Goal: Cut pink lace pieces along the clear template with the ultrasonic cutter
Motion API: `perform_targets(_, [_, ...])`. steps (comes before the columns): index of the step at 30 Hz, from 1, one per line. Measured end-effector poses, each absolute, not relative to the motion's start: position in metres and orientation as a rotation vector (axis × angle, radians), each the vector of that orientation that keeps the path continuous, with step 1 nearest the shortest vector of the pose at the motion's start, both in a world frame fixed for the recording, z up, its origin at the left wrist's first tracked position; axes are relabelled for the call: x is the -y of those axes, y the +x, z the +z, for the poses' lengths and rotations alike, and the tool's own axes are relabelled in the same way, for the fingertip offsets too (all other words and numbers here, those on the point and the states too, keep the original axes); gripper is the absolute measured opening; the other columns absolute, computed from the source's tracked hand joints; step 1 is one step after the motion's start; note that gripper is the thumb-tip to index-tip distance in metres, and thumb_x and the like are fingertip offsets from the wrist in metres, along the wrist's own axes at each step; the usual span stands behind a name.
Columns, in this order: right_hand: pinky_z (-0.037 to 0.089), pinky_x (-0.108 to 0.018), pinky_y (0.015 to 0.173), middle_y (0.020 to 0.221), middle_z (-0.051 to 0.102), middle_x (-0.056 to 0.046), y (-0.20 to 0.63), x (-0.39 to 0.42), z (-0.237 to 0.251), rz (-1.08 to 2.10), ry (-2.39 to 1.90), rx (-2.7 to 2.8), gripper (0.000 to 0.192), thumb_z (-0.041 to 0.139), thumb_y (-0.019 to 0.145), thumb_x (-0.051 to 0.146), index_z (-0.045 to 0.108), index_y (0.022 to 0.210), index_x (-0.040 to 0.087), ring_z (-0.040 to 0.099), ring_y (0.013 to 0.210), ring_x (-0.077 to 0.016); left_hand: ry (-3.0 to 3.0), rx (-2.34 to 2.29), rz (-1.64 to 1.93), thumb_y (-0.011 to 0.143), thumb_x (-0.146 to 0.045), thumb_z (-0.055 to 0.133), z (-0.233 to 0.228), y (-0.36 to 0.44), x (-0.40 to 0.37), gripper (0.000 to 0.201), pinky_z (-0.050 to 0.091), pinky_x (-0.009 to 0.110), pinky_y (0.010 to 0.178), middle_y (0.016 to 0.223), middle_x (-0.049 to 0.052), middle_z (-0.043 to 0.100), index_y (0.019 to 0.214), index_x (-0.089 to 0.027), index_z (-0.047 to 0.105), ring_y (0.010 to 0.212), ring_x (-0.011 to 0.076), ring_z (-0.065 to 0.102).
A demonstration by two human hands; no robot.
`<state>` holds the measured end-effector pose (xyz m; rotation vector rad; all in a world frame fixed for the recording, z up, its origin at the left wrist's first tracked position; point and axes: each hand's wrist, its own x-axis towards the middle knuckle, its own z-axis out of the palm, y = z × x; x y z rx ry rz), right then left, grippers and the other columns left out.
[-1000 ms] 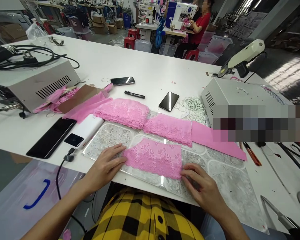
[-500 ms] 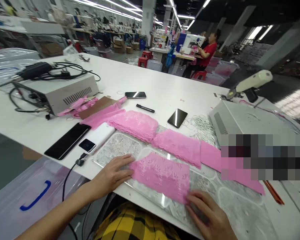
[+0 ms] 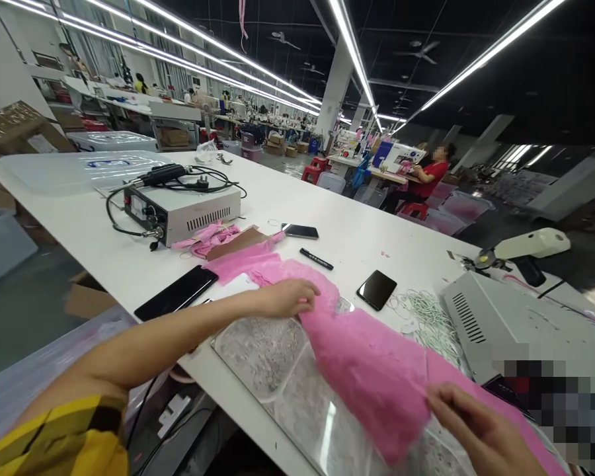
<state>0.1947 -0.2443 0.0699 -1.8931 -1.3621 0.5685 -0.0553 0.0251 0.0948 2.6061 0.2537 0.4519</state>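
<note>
A piece of pink lace fabric (image 3: pixel 371 370) hangs between my two hands, lifted off the clear board and slightly blurred. My left hand (image 3: pixel 290 297) pinches its upper left corner, fingers closed, close to a stack of pink pieces (image 3: pixel 302 272). At the lower right edge, my right hand (image 3: pixel 480 423) grips the same piece between thumb and fingers. Below lies the clear board (image 3: pixel 262 354) with pale speckled patches under it. The raised piece hides much of the pink fabric behind it.
Around the board lie a black phone (image 3: pixel 176 292), a marker pen (image 3: pixel 316 258), a second phone (image 3: pixel 377 289) and a heap of pale cords (image 3: pixel 431 320). Grey machine boxes stand left (image 3: pixel 203 215) and right (image 3: pixel 515 324). A person in red (image 3: pixel 434 175) sits at a sewing machine beyond.
The pink piece has come up off the board and moved away from me, toward the other pink pieces. Both hands moved with it, and the head view tilted upward.
</note>
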Motion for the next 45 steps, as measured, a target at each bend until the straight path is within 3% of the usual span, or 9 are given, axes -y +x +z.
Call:
perform_targets(3, [0.048, -0.025, 0.051, 0.060, 0.057, -0.002, 0.208, 0.185, 0.101, 0.314, -1.885, 1.299, 0.043, 0.061, 0.079, 0.061, 0.062, 0.064, 0.021, 0.056, 0.058, -0.0159, 2.605, -0.342, 0.560, 0.088, -0.011, 0.056, 0.112, -0.032, -0.077, 0.019, 0.050, 0.033, 0.098, 0.119, 0.007, 0.070, 0.075, -0.017, 0.069, 0.111, 0.0211, 0.066])
perform_targets(6, [0.045, -0.027, 0.054, 0.069, 0.062, -0.003, 0.211, 0.126, 0.117, -0.048, -1.758, 1.276, 0.038, 0.060, 0.081, 0.059, 0.065, 0.076, 0.021, 0.054, 0.060, -0.0156, 2.592, -0.461, 0.687, 0.093, -0.019, 0.051, 0.123, -0.028, -0.123, 0.020, 0.043, 0.037, 0.108, 0.133, 0.008, 0.061, 0.088, -0.017, 0.069, 0.124, 0.0229, 0.057])
perform_targets(9, [0.050, -0.032, 0.068, 0.080, 0.065, -0.005, 0.198, 0.085, 0.106, -0.073, -1.671, 1.398, 0.039, 0.058, 0.081, 0.061, 0.065, 0.078, 0.022, 0.058, 0.072, -0.0181, 2.602, -0.543, 0.714, 0.095, -0.025, 0.047, 0.115, -0.049, -0.149, 0.023, 0.040, 0.038, 0.111, 0.141, 0.010, 0.054, 0.093, -0.016, 0.069, 0.127, 0.0230, 0.054])
perform_targets(13, [0.051, -0.033, 0.063, 0.073, 0.065, -0.006, 0.164, 0.064, 0.060, 0.070, -1.604, 1.624, 0.040, 0.049, 0.089, 0.055, 0.066, 0.072, 0.022, 0.060, 0.067, -0.0180, 2.659, -0.571, 0.581, 0.091, -0.027, 0.055, 0.075, -0.090, -0.156, 0.020, 0.042, 0.035, 0.108, 0.137, 0.008, 0.059, 0.080, -0.016, 0.068, 0.126, 0.0229, 0.054])
perform_targets(22, [0.053, -0.033, 0.071, 0.089, 0.069, -0.007, 0.167, 0.119, 0.026, 0.273, -1.718, 1.555, 0.030, 0.053, 0.088, 0.046, 0.072, 0.093, 0.024, 0.064, 0.075, -0.0181, 2.718, -0.513, 0.517, 0.092, -0.029, 0.052, 0.061, -0.111, -0.140, 0.020, 0.043, 0.038, 0.106, 0.131, 0.012, 0.060, 0.091, -0.016, 0.067, 0.123, 0.0246, 0.055])
perform_targets(28, [0.051, -0.031, 0.057, 0.079, 0.070, -0.007, 0.212, 0.188, 0.019, 0.336, -1.920, 1.286, 0.038, 0.061, 0.079, 0.057, 0.072, 0.086, 0.021, 0.060, 0.063, -0.0174, 2.775, -0.156, 0.379, 0.093, -0.025, 0.054, 0.067, -0.036, -0.057, 0.014, 0.048, 0.028, 0.093, 0.106, 0.006, 0.066, 0.093, -0.018, 0.067, 0.102, 0.0173, 0.062])
perform_targets(33, [0.053, -0.032, 0.061, 0.078, 0.069, -0.008, 0.221, 0.201, 0.003, 0.400, -1.919, 1.223, 0.049, 0.065, 0.073, 0.063, 0.072, 0.092, 0.019, 0.062, 0.065, -0.0182, 2.899, -0.008, 0.095, 0.085, -0.023, 0.069, 0.047, 0.037, -0.006, 0.009, 0.052, 0.035, 0.089, 0.099, 0.009, 0.067, 0.090, -0.015, 0.068, 0.095, 0.0215, 0.063])
perform_targets(38, [0.054, -0.032, 0.067, 0.087, 0.069, -0.008, 0.223, 0.205, -0.003, 0.417, -1.884, 1.252, 0.044, 0.064, 0.076, 0.058, 0.072, 0.097, 0.020, 0.063, 0.074, -0.0187, 2.939, -0.058, -0.117, 0.097, -0.035, 0.057, 0.043, 0.061, -0.009, 0.030, 0.055, 0.040, 0.088, 0.120, 0.009, 0.061, 0.120, -0.016, 0.059, 0.102, 0.0196, 0.063])
perform_targets(45, [0.053, -0.035, 0.074, 0.095, 0.068, -0.007, 0.211, 0.204, -0.010, 0.270, -1.890, 1.314, 0.035, 0.065, 0.077, 0.050, 0.071, 0.097, 0.022, 0.063, 0.080, -0.0201, 2.914, -0.093, -0.179, 0.097, -0.036, 0.058, 0.064, 0.061, -0.012, 0.031, 0.056, 0.040, 0.086, 0.119, 0.009, 0.062, 0.120, -0.015, 0.059, 0.101, 0.0200, 0.063])
